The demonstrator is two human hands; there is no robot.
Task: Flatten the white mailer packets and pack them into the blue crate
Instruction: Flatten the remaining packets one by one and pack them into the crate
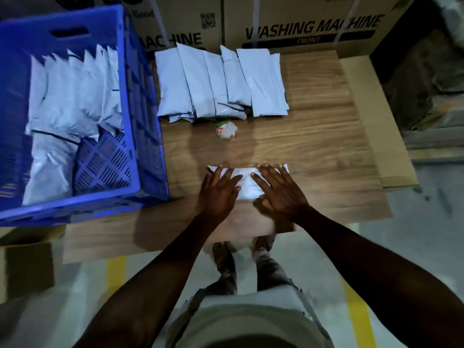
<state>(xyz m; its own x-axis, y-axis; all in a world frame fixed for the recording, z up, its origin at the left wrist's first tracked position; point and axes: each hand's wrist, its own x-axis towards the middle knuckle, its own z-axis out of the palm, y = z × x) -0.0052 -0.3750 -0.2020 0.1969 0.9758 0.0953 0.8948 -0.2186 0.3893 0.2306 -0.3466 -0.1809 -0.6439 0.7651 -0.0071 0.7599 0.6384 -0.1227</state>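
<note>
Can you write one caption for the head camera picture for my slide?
Both hands, left hand and right hand, press a white mailer packet flat on the wooden table beside the blue crate.

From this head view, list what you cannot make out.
- Packet under the hands: its middle is covered by the left hand and right hand.
- Round lid on the table: label blurred, partly under crumpled plastic.
- Blue crate: left side cut off by the frame edge; lower packets hidden beneath upper ones.
- Cardboard boxes: tops cut off.
</note>
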